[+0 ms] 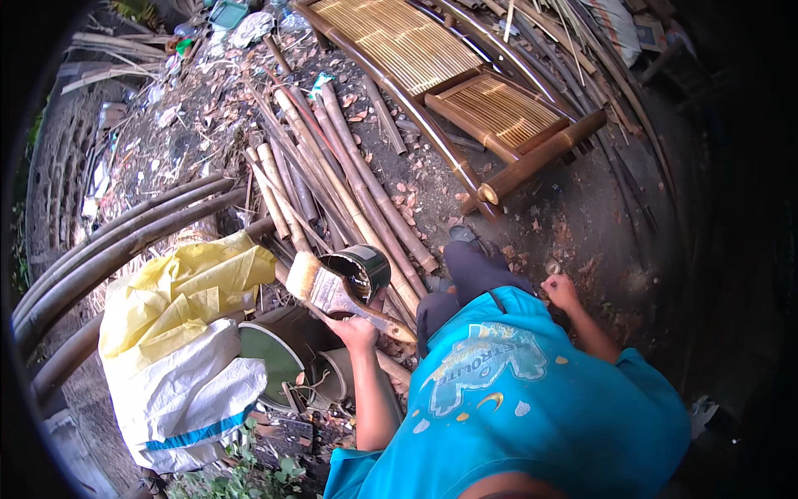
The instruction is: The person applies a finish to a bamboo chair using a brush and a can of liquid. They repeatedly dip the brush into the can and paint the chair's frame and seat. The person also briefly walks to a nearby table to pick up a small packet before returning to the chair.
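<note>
My left hand (357, 330) is closed around a wide paintbrush (332, 295), with pale bristles pointing left and a wooden handle to the right. Just behind the brush is a tilted dark open can (364, 268) with a wet-looking inside; whether my fingers also grip it I cannot tell. On the other side, my right hand (561, 290) is curled low beside my knee. A small round thing (553, 267) shows at its fingertips, too small to name. Ahead stands a glossy brown bamboo lounger (407, 46) with slatted panels, apart from both hands.
Bamboo poles (332, 158) lie on the ground ahead, with thick bent poles (108, 249) at left. A yellow sheet (187, 287) and white sack (183, 391) lie beside a green-ended drum (270, 356). More poles (573, 58) run behind the lounger. Plants (249, 470) grow near the lower edge.
</note>
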`<state>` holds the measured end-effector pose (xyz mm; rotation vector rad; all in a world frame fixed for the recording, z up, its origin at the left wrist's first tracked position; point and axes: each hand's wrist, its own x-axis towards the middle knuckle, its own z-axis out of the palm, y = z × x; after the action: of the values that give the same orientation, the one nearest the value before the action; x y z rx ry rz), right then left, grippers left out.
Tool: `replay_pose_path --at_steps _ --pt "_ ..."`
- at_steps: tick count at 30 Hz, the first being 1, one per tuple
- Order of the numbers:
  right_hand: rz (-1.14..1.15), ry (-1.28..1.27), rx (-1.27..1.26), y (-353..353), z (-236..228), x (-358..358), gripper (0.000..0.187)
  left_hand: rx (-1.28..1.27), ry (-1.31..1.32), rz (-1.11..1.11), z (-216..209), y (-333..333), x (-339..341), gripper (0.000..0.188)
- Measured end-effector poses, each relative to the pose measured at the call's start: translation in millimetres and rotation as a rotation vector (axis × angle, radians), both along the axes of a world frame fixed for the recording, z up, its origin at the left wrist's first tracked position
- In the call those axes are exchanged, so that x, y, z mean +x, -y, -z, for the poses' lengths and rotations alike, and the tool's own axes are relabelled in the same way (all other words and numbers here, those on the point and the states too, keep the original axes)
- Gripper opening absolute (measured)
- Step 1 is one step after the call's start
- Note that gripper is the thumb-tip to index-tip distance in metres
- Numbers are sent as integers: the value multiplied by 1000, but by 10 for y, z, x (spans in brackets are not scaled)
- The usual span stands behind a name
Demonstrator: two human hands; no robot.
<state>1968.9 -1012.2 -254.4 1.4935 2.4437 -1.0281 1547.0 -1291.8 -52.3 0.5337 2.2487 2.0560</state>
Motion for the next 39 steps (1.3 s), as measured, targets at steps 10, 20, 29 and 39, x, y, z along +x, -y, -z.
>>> replay_pose_path --at_steps 10,20,29,39 --pt "204 -351 -170 -565 -516 21 24 -115 124 226 -124 -1073 1022 91" --pt "-157 -595 -215 -1902 -1799 130 44 -206 13 287 -76 -2446 2401 84" --pt "-998 -947 250 -2149 -3054 19 66 -118 89 323 -593 -3150 3071 80" --pt "-843 -1143 127 -2308 -3158 -238 29 -217 -57 322 -483 -3166 3046 102"
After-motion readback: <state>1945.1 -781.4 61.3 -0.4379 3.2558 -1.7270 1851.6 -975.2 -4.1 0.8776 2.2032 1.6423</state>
